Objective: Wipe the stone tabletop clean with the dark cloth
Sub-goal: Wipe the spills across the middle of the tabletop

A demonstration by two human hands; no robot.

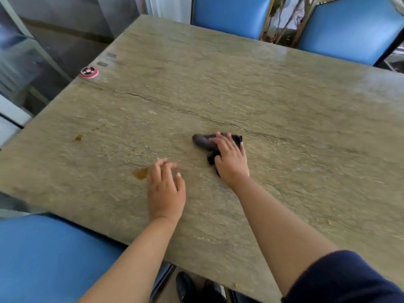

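The grey-green stone tabletop (240,88) fills most of the view, with a long dark crack running across its middle. A crumpled dark cloth (204,142) lies near the centre, and my right hand (230,159) presses flat on top of it, fingers spread over it. My left hand (166,186) rests palm down on the bare stone to the left, fingers apart, holding nothing. An amber spill (141,173) sits just left of my left fingertips. A smaller brown spot (78,138) lies further left.
A round red and white disc (89,72) sits at the table's far left corner, beside two small grey marks. Blue chairs stand at the near left (54,259), far middle (231,14) and far right (349,29). Small yellow crumbs (329,221) lie near the right front edge.
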